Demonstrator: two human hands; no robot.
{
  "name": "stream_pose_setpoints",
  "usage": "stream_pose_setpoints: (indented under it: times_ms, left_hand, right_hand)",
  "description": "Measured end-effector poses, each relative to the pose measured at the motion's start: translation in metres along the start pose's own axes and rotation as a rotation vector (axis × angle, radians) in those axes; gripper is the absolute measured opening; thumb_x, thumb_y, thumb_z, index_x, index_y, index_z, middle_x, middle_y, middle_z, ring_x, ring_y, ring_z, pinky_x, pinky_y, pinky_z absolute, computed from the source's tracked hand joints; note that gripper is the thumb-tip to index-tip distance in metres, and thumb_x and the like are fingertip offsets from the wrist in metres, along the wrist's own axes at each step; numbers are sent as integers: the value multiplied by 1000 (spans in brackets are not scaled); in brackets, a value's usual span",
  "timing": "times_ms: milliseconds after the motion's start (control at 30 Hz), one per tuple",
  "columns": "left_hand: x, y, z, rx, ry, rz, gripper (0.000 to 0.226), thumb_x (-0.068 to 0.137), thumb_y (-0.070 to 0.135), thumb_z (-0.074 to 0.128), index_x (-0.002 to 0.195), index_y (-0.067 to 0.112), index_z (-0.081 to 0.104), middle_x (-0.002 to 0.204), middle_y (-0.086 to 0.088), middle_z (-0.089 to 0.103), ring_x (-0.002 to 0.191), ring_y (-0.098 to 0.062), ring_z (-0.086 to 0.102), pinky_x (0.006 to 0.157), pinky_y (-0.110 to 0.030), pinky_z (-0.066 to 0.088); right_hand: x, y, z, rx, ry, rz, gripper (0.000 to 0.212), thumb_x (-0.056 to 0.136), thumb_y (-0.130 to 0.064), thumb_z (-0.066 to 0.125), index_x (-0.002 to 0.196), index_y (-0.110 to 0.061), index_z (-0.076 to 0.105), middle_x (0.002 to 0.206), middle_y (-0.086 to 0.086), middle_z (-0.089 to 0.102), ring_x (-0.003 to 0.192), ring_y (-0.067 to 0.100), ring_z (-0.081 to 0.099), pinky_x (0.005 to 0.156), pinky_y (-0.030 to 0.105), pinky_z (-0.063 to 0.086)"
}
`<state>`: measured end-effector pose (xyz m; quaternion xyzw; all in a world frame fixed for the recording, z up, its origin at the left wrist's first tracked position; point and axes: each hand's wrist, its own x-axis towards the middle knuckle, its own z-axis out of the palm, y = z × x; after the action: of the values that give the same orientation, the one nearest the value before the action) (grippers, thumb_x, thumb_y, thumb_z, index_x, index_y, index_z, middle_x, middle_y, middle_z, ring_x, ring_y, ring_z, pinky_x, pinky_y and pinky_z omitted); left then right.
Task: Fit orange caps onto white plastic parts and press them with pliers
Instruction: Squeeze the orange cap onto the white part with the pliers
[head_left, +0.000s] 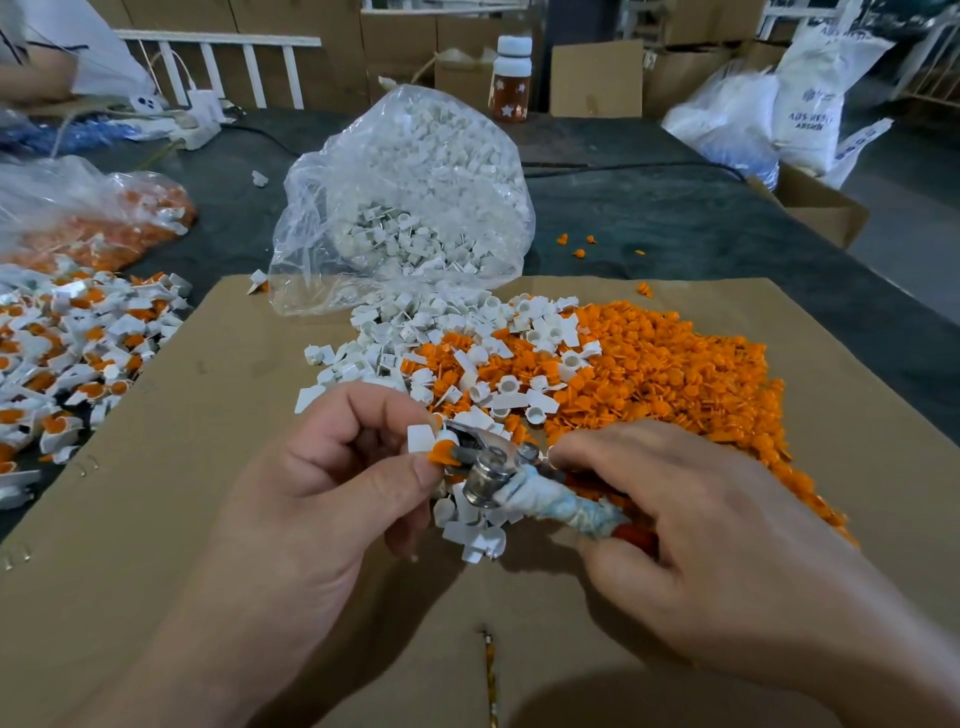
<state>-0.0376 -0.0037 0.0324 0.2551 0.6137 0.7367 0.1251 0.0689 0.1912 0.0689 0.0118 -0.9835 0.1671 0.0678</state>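
1. Left hand (332, 467): fingers pinched on one white part (422, 439) with one orange cap (441, 453), held up near the middle so the tool can reach.
2. Right hand (691, 519): wrapped round the taped handles of one pair of pliers (498, 470). Jaws closed on the cap, likely to squeeze it tight.
3. Loose white parts (493, 364) and loose orange caps (675, 374): two big heaps just beyond the hands on the cardboard sheet (234, 415). Close by for quick grabbing. Too many to count.
4. Clear bag of white parts (410, 208): one, far middle, mouth open toward the heap.
5. Finished pieces (67, 353): one pile, left, kept apart from the rest.
6. Bag of orange caps (104, 218): one, far left.
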Motion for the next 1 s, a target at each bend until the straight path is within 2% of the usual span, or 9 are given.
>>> stream_pose_setpoints:
  times_ms: [233, 367, 467, 567, 700, 833, 1000]
  left_hand:
    - [1, -3, 0, 31, -14, 14, 14, 74, 9, 68, 82, 21, 72, 62, -4, 58, 51, -12, 54, 45, -20, 45]
    - [1, -5, -1, 42, -21, 8, 13, 73, 11, 70, 83, 21, 71, 63, -4, 58, 51, -13, 55, 45, -20, 45]
    - [0, -7, -1, 62, -34, 2, 16, 69, 21, 77, 84, 23, 72, 65, -3, 58, 52, -13, 56, 47, -20, 46]
    - [-1, -9, -2, 61, -28, -7, 21, 66, 33, 74, 86, 24, 72, 66, -4, 59, 53, -15, 57, 48, -21, 47]
    - [-1, -10, -4, 81, -38, 3, 21, 69, 35, 73, 87, 25, 72, 66, -5, 60, 54, -16, 58, 48, -22, 48]
    - [-1, -9, -4, 58, -45, 6, 20, 69, 33, 73, 87, 24, 71, 67, -8, 59, 53, -16, 57, 47, -22, 47]
    - [-1, -7, -2, 42, -34, 2, 19, 68, 24, 77, 87, 23, 72, 70, -10, 59, 53, -17, 57, 47, -21, 46]
  right_hand:
    - [1, 0, 2, -10, -42, 20, 47, 76, -48, 32, 116, -37, 53, 99, -17, 58, 95, 9, 53, 79, 36, 47]
    - [2, 2, 6, -102, -57, 21, 54, 76, -57, 20, 116, -38, 51, 100, -18, 56, 96, 7, 49, 87, 32, 40]
    - [4, 2, 8, -150, -71, 41, 55, 75, -67, 11, 105, -39, 49, 93, -18, 48, 90, 5, 43, 79, 24, 37]
    - [3, 1, 7, -180, -78, 57, 50, 77, -68, 13, 93, -36, 47, 87, -16, 46, 83, 5, 42, 72, 24, 40]
    - [3, -2, 6, -188, -80, 67, 44, 77, -66, 18, 85, -32, 45, 81, -13, 46, 79, 7, 43, 67, 26, 39]
    - [3, -3, 6, -197, -77, 69, 47, 77, -64, 17, 84, -30, 49, 79, -11, 48, 77, 8, 45, 66, 26, 39]
    - [3, -3, 9, -189, -45, 75, 44, 79, -61, 21, 75, -28, 50, 69, -10, 48, 66, 9, 46, 59, 32, 43]
